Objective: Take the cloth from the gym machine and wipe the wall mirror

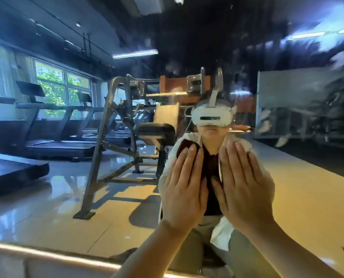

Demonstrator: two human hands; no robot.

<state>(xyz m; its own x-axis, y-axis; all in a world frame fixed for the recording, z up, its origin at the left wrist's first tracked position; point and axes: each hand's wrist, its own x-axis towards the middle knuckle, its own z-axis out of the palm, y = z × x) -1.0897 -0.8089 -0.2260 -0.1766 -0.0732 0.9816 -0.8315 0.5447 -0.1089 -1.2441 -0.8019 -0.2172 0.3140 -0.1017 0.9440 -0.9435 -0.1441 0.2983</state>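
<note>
Head view: both flat hands (pixel 213 183) press cloth (pixel 222 234), hanging lengthwise down mirror (pixel 46 177).

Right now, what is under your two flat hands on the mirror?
A white cloth lies spread under the left hand and right hand, pressed against the wall mirror. Its edges show around both hands; its middle and the glass behind it are covered.

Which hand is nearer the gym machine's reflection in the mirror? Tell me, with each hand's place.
Left. The left hand presses the cloth flat just right of the machine's reflection; the right hand lies beside it, farther right, also flat on the cloth.
</note>
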